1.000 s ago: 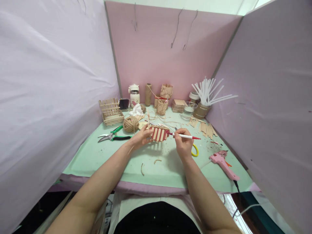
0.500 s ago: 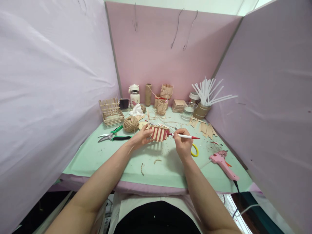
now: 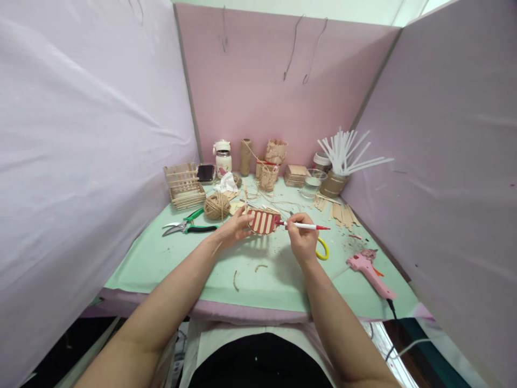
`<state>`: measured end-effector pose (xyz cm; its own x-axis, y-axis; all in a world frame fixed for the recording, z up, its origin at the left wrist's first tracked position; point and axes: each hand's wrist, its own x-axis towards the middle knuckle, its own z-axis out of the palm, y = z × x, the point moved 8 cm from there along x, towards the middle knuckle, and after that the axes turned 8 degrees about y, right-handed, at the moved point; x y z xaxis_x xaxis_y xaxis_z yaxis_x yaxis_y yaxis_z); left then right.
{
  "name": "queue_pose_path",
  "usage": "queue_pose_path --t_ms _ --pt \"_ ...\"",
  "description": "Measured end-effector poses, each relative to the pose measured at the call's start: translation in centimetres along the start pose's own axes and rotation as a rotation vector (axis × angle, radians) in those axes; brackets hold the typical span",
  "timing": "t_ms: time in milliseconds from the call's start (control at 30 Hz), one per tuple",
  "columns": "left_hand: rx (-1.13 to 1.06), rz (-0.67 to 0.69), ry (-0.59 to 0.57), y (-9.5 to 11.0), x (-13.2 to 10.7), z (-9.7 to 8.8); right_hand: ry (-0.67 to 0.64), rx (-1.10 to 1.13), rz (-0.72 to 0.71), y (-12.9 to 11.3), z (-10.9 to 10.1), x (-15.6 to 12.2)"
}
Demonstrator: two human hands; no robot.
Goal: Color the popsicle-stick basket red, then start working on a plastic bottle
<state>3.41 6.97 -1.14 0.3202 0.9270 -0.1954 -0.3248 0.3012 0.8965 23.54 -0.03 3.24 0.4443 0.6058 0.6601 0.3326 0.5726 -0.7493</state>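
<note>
My left hand grips the left end of a small craft piece with red and bare-wood stripes and twine along its upper edge. A thin upright stick shows at its left end. In my right hand is a white marker pen with a red end, pinched between thumb and fingers. Its tip touches or nearly touches the right end of the striped piece. Yellow scissors handles lie partly hidden behind my right hand.
Green-handled pruning shears and a twine ball lie at left. A pink glue gun rests at right, its cord over the edge. Behind are a water cup, white glue sticks, wooden sticks and a slatted wooden piece.
The marker and my right hand have shifted very slightly to the left. My left hand and the striped piece stay in place.
</note>
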Motion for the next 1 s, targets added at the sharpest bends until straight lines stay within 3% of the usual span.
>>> queue_pose_path --t_ms 1000 --pt "0.022 0.004 -0.022 -0.23 0.27 -0.33 -0.031 -0.001 -0.012 -0.1 0.14 -0.13"
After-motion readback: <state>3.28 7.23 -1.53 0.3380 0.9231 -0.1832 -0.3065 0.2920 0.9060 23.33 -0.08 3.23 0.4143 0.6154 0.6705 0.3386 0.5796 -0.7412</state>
